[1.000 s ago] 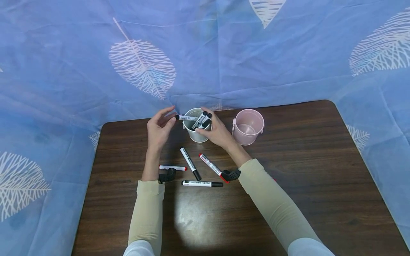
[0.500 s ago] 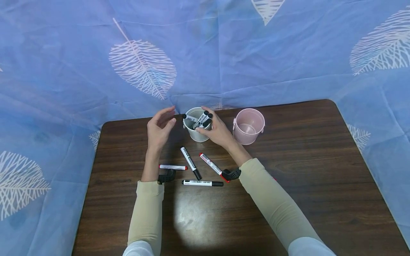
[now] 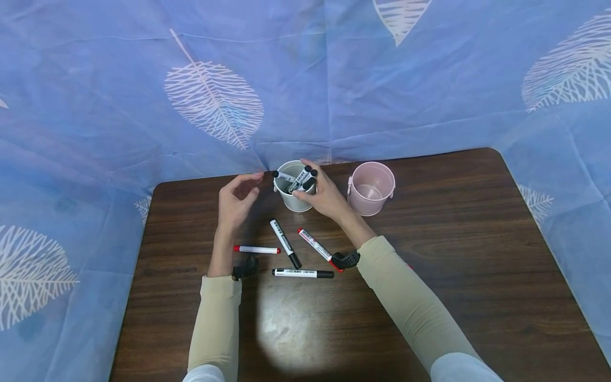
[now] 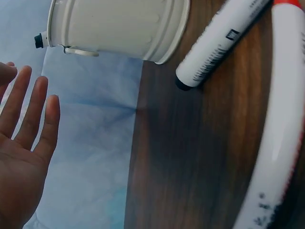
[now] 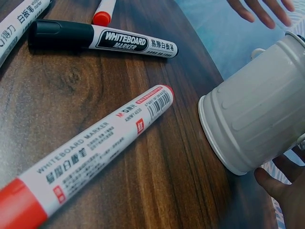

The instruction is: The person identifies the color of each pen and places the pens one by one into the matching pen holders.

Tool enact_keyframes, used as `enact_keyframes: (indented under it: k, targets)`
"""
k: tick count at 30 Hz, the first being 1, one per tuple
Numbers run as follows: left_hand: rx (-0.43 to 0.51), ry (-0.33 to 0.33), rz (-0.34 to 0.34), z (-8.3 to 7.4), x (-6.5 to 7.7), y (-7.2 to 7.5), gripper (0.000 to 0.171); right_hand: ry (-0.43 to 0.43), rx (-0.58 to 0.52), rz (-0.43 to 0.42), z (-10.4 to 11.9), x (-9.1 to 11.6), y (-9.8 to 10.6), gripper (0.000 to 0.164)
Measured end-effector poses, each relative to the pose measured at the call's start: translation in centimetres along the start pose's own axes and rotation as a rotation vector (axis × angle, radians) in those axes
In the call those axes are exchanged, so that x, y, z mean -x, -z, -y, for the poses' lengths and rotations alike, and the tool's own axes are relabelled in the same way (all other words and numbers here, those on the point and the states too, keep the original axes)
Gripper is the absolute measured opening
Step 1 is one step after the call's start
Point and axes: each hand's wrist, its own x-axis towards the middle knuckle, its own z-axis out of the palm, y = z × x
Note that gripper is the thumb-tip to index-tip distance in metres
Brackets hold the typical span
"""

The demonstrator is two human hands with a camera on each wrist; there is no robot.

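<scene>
A small white bucket (image 3: 297, 205) near the table's back edge holds several black-capped whiteboard markers (image 3: 299, 179), whose ends stick up past its rim. My right hand (image 3: 329, 197) grips the bucket from the right, thumb on the near side and fingers round the far side. In the right wrist view its thumb and fingers lie along the bucket wall (image 5: 257, 107). Left of the bucket hovers my left hand (image 3: 235, 200), with nothing in it. Its fingers are loosely extended in the left wrist view, apart from the bucket.
In front of the bucket lie two black-capped markers, one slanted (image 3: 285, 243) and one crosswise (image 3: 300, 273). Two red markers lie there too, one by my left wrist (image 3: 258, 250) and one by my right wrist (image 3: 315, 245). A pink bucket (image 3: 367, 207) stands to the right.
My left hand let go of a black-capped marker, which dropped into the white bucket, then drew back slightly toward me. The right hand has stayed on the bucket.
</scene>
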Motion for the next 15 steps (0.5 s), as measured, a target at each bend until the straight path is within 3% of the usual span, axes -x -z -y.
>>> enact_keyframes:
  k: [8,15]
  targets:
    - [-0.014,0.012,0.043,1.0,0.8,0.6,0.028,-0.001,0.022,0.001,0.0,-0.1,-0.1,0.084]
    - [-0.066,0.084,0.19,1.7,2.0,0.9,0.033,-0.002,0.018,0.005,-0.1,-0.1,-0.2,0.084]
